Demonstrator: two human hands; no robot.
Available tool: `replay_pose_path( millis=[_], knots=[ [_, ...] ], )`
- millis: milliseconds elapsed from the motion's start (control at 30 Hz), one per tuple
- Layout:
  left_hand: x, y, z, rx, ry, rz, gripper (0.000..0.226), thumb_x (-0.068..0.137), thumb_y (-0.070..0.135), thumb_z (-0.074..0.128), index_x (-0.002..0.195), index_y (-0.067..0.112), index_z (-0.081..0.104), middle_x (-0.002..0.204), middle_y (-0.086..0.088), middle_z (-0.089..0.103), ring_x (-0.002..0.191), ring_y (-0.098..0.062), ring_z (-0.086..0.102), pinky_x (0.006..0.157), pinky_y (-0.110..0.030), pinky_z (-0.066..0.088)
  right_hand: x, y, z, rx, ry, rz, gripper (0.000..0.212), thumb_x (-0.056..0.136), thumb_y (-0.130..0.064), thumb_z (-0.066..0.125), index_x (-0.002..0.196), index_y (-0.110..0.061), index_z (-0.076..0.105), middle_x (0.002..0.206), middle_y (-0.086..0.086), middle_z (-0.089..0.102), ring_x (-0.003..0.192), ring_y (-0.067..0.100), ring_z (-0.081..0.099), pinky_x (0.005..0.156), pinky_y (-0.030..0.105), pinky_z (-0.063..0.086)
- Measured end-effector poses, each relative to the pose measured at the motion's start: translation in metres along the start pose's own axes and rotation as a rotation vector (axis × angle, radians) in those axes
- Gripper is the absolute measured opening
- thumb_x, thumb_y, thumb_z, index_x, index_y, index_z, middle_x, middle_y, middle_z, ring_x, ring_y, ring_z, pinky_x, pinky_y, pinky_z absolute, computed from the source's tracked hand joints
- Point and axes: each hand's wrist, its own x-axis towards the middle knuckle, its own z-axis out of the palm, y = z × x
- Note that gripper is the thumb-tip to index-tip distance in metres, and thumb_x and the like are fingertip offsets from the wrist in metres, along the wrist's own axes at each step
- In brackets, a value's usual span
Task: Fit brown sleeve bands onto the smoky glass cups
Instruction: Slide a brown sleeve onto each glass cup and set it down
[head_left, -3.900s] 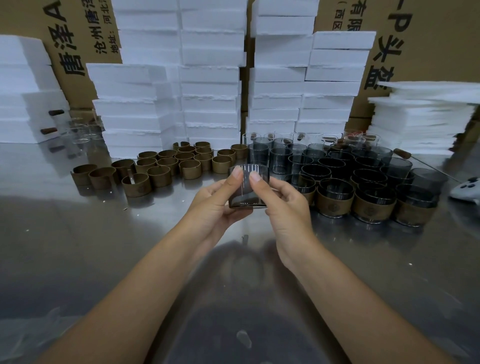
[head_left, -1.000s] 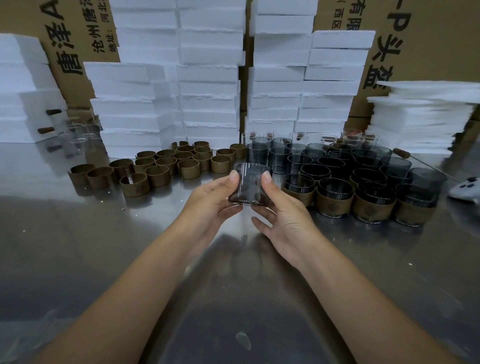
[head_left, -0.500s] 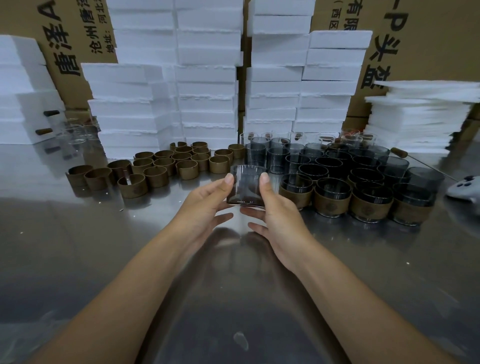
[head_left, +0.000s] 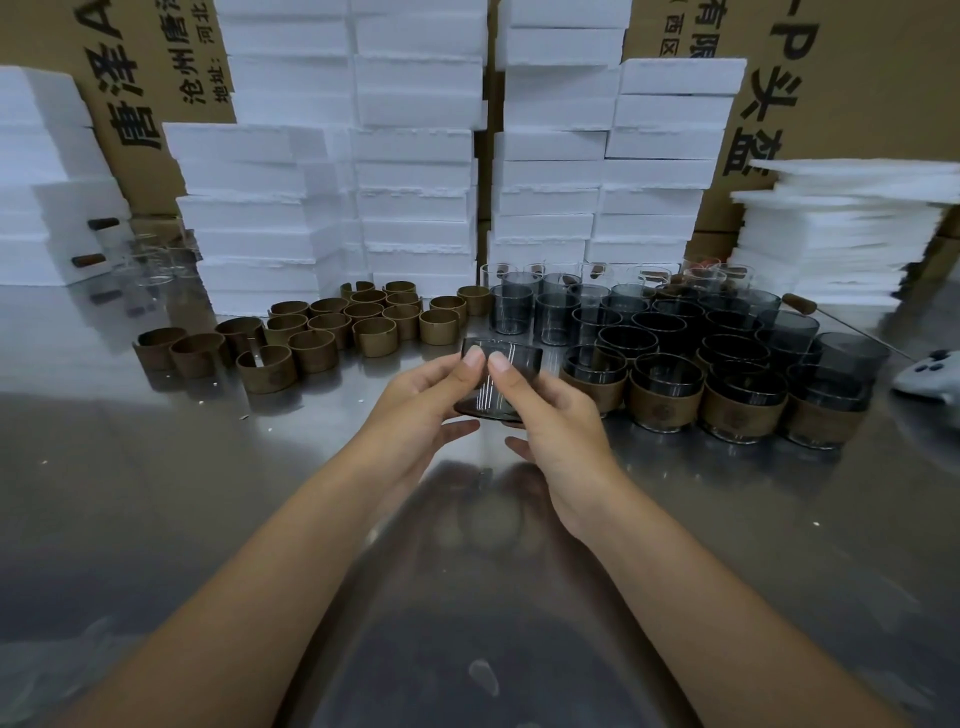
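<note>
Head view: two hands hold one bare smoky grey glass cup just above the shiny steel bench.
The left hand and right hand each have their grip clamped on it, thumbs on the near wall. Best, I judge, to steady the cup one-handed, take a brown split sleeve band from the left cluster, and slide it on squarely, level with the banded cups.
</note>
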Motion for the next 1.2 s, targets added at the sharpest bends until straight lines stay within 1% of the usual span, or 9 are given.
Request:
replay_pose_path(
  millis=[167,367,567,733,833,900,1000,1133,1200],
  knots=[
    [0.0,0.0,-0.002,-0.037,-0.02,0.005,0.04,0.074,0.055,0.059,0.097,0.026,0.076,0.101,0.0,0.073,0.094,-0.012,0.067,0.079,-0.024,0.049,0.001,-0.002,-0.007,0.035,-0.044,0.02,0.023,0.07,-0.053,0.07,0.08,-0.034,0.076,0.087,-0.017,0.074,0.084,-0.001,0.064,0.078,0.027,0.046],
    [0.001,0.002,-0.003,-0.11,-0.025,-0.008,0.041,0.074,0.057,0.056,0.1,0.03,0.073,0.103,0.0,0.073,0.084,-0.009,0.068,0.074,-0.023,0.053,0.005,-0.002,-0.013,0.18,-0.036,0.113,0.046,0.046,-0.061,0.072,0.082,-0.031,0.075,0.083,-0.015,0.073,0.084,0.009,0.063,0.079,0.028,0.045],
    [0.002,0.001,-0.003,-0.075,-0.058,0.03,0.045,0.082,0.055,0.05,0.12,0.033,0.06,0.105,-0.001,0.073,0.087,-0.012,0.069,0.081,-0.028,0.049,0.008,-0.001,-0.012,0.25,-0.013,0.149,0.042,0.056,-0.056,0.069,0.089,-0.029,0.07,0.081,-0.012,0.07,0.084,0.01,0.062,0.079,0.029,0.047],
    [0.002,0.003,-0.003,0.007,-0.032,0.033,0.047,0.075,0.066,0.047,0.107,0.038,0.067,0.099,-0.001,0.074,0.088,-0.012,0.07,0.079,-0.032,0.047,0.007,-0.001,-0.01,0.224,-0.018,0.124,0.042,0.069,-0.058,0.063,0.098,-0.028,0.069,0.084,-0.01,0.073,0.084,0.008,0.065,0.081,0.029,0.047],
    [0.0,0.004,-0.005,0.067,-0.102,0.039,0.059,0.061,0.079,0.059,0.108,0.044,0.066,0.105,0.0,0.074,0.096,-0.014,0.07,0.081,-0.03,0.051,0.008,-0.003,-0.01,0.237,0.027,0.152,0.038,0.084,-0.057,0.055,0.106,-0.028,0.068,0.091,-0.005,0.073,0.084,0.01,0.065,0.076,0.028,0.048],
    [0.0,0.002,-0.006,0.098,-0.135,0.027,0.082,0.051,0.07,0.077,0.123,0.038,0.056,0.108,-0.001,0.073,0.101,-0.016,0.069,0.081,-0.025,0.054,0.008,-0.006,-0.01,0.252,0.041,0.178,0.036,0.088,-0.058,0.052,0.103,-0.029,0.068,0.094,-0.003,0.074,0.083,0.011,0.066,0.075,0.029,0.047],
    [-0.001,-0.003,-0.004,0.132,-0.072,0.037,0.072,0.063,0.045,0.085,0.126,0.03,0.052,0.102,-0.002,0.074,0.096,-0.015,0.07,0.084,-0.032,0.049,0.007,-0.006,-0.011,0.253,0.051,0.204,0.038,0.088,-0.06,0.05,0.099,-0.028,0.069,0.093,-0.002,0.075,0.085,0.013,0.067,0.073,0.03,0.046],
    [0.0,-0.004,0.0,0.134,0.039,0.028,0.071,0.058,0.053,0.072,0.121,0.023,0.057,0.094,-0.002,0.075,0.086,-0.015,0.072,0.082,-0.031,0.051,0.007,-0.007,-0.006,0.149,0.066,0.174,0.048,0.083,-0.066,0.048,0.094,-0.025,0.071,0.086,-0.003,0.073,0.084,0.013,0.065,0.077,0.029,0.049],
    [0.0,-0.003,0.0,0.095,0.064,0.013,0.077,0.055,0.059,0.069,0.119,0.017,0.06,0.096,-0.001,0.075,0.083,-0.013,0.071,0.077,-0.029,0.049,0.004,-0.007,-0.004,0.096,0.045,0.12,0.056,0.067,-0.073,0.052,0.091,-0.026,0.071,0.079,-0.006,0.068,0.079,0.011,0.061,0.076,0.028,0.049]
  ],
)
